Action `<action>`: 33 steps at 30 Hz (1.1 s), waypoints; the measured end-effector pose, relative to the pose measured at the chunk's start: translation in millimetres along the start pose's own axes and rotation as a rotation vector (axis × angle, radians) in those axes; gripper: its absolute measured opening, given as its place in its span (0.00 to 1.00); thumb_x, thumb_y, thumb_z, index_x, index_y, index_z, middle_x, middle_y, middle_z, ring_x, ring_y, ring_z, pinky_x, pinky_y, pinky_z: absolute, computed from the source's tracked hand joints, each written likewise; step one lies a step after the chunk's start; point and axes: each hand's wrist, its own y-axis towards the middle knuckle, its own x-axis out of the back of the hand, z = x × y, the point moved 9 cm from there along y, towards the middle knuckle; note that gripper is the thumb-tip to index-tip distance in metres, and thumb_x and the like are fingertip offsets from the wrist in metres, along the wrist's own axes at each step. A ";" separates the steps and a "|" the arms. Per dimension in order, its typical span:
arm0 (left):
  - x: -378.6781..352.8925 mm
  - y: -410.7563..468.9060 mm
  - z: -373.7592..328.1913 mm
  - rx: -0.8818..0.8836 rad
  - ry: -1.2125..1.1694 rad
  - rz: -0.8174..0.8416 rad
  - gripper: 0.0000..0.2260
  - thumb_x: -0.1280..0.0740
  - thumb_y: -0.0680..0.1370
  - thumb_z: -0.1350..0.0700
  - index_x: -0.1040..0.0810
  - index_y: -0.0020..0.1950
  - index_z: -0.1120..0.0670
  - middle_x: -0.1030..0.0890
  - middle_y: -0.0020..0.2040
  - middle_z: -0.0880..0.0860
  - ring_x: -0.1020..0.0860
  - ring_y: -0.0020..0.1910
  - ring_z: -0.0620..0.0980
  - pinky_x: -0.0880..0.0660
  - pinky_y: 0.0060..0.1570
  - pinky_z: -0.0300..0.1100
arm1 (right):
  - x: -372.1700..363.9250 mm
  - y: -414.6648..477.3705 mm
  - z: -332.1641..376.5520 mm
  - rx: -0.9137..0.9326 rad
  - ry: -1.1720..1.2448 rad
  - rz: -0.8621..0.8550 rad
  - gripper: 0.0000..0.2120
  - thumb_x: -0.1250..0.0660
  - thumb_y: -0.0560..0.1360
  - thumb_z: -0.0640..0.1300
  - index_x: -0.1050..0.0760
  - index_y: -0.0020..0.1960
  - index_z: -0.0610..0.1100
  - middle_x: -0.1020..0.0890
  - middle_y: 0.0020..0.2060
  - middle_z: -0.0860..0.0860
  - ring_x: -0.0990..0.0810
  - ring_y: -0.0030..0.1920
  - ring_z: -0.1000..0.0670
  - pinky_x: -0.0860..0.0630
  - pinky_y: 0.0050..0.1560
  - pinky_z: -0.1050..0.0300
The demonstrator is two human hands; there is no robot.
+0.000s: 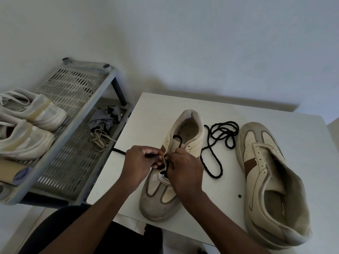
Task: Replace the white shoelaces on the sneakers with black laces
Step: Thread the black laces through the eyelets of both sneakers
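Resting on the white surface point(211, 107) are an unlaced sneaker point(271, 180) and a cream sneaker point(185, 132). The left hand point(139, 165) pinches the black lace point(217, 176), the right hand point(185, 171) pinches the cream sneaker's eyelet edge, and loose lace lies between the shoes.

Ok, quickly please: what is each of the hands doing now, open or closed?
Left hand: closed, pinching the black lace.
Right hand: closed, gripping the sneaker at its eyelet edge.

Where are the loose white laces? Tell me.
Head view, left side: the loose white laces lie on the lower shelf of the grey rack, in front of a crumpled grey cloth, left of the table.
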 end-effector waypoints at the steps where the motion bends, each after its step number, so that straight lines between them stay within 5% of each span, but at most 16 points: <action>1: 0.7 -0.1 -1.3 -0.008 0.007 -0.001 0.10 0.30 0.73 0.69 0.15 0.42 0.56 0.16 0.33 0.53 0.19 0.31 0.47 0.21 0.35 0.38 | -1.3 -0.9 0.0 -0.003 -0.002 0.005 0.10 0.25 0.59 0.33 0.21 0.31 0.47 0.28 0.27 0.55 0.32 0.24 0.55 0.50 0.26 0.71; 7: 1.0 -0.1 -10.2 -0.108 0.175 -0.004 0.09 0.30 0.73 0.67 0.16 0.40 0.55 0.17 0.30 0.45 0.19 0.29 0.44 0.22 0.34 0.33 | -13.8 -7.4 -7.4 0.036 -0.069 0.091 0.08 0.26 0.62 0.36 0.21 0.31 0.48 0.26 0.28 0.55 0.29 0.24 0.54 0.36 0.22 0.62; 14: 2.4 0.7 -8.8 -0.140 0.232 -0.001 0.09 0.32 0.76 0.65 0.17 0.43 0.52 0.17 0.34 0.47 0.18 0.33 0.42 0.22 0.40 0.33 | -11.0 -3.6 -5.9 0.020 -0.052 0.090 0.05 0.33 0.67 0.40 0.20 0.37 0.48 0.24 0.31 0.54 0.26 0.26 0.51 0.31 0.23 0.60; 20: 2.8 0.6 -5.5 -0.119 0.225 -0.003 0.11 0.34 0.77 0.65 0.20 0.41 0.50 0.17 0.36 0.48 0.18 0.36 0.42 0.22 0.40 0.32 | -15.1 17.1 -12.0 0.003 -0.035 0.461 0.11 0.38 0.76 0.48 0.19 0.55 0.53 0.17 0.47 0.53 0.20 0.48 0.50 0.22 0.45 0.53; 24: 0.7 -0.1 -0.5 -0.074 0.172 0.014 0.11 0.34 0.77 0.65 0.20 0.42 0.50 0.17 0.37 0.49 0.18 0.37 0.43 0.23 0.40 0.32 | -14.6 15.0 -8.3 0.053 -0.063 0.391 0.11 0.39 0.77 0.49 0.19 0.51 0.49 0.18 0.43 0.52 0.21 0.45 0.49 0.23 0.43 0.52; 28: 0.4 -0.7 -2.9 -0.101 0.191 0.009 0.09 0.33 0.77 0.64 0.20 0.43 0.49 0.17 0.38 0.47 0.18 0.38 0.42 0.23 0.43 0.34 | -12.0 8.6 -7.0 0.079 -0.036 0.209 0.12 0.39 0.72 0.48 0.18 0.39 0.47 0.23 0.31 0.53 0.24 0.32 0.50 0.26 0.28 0.54; 33: -1.3 -4.9 -8.2 -0.174 0.253 -0.007 0.08 0.32 0.76 0.64 0.17 0.48 0.52 0.16 0.40 0.46 0.18 0.41 0.42 0.20 0.46 0.36 | -12.1 3.6 -9.6 -0.060 0.004 0.104 0.06 0.32 0.63 0.39 0.18 0.33 0.48 0.24 0.27 0.54 0.26 0.28 0.52 0.30 0.25 0.60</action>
